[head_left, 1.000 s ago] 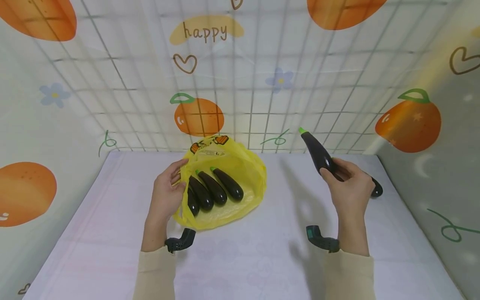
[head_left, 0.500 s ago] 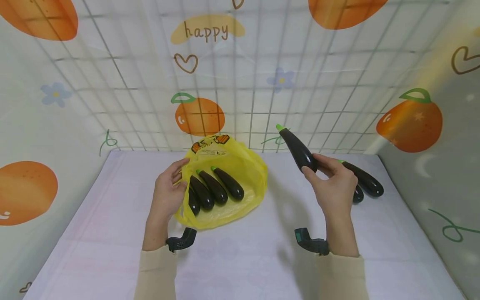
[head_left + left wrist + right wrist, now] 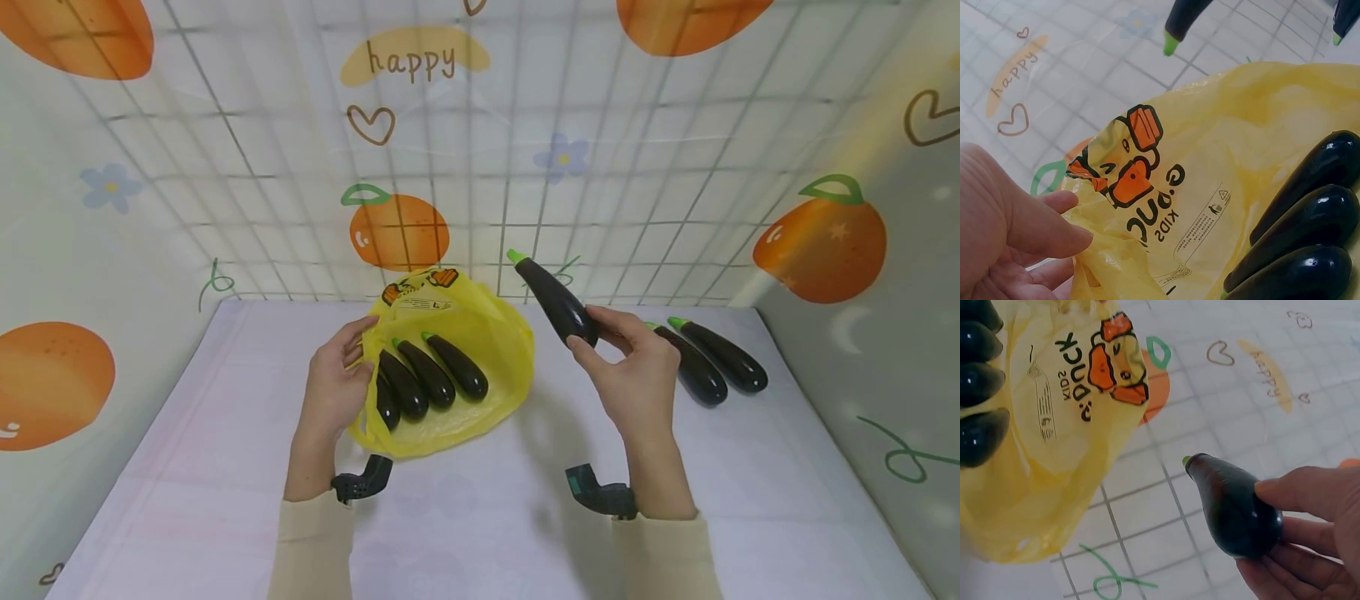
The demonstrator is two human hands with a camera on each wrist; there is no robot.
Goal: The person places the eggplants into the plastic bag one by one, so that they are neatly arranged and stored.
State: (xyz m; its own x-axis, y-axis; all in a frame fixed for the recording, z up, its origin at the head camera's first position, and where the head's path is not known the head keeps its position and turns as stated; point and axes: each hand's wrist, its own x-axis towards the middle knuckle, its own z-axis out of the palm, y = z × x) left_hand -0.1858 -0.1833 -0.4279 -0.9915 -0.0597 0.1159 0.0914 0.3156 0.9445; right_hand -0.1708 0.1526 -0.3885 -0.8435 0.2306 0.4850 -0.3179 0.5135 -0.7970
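A glossy dark eggplant (image 3: 555, 298) with a green stem is held by its thick end in my right hand (image 3: 637, 367), raised above the table and tilted up to the left. In the right wrist view, thumb and fingers pinch that eggplant (image 3: 1232, 506). My left hand (image 3: 341, 379) grips the left edge of a yellow plastic bag (image 3: 498, 358), which lies with its mouth spread. Several eggplants (image 3: 457, 367) lie side by side in the bag; the leftmost is partly hidden by its edge. The left wrist view shows the thumb pressing the bag's film (image 3: 1110, 262).
Two more eggplants (image 3: 727, 357) lie on the table at the right, behind my right hand. A white cloth covers the table (image 3: 465, 533). At the back stands a wire grid (image 3: 517, 200) behind a printed sheet, with side walls left and right.
My right hand has carried the eggplant leftward, closer to the bag. The two eggplants on the right have come into fuller view. The left hand and the bag stay in place.
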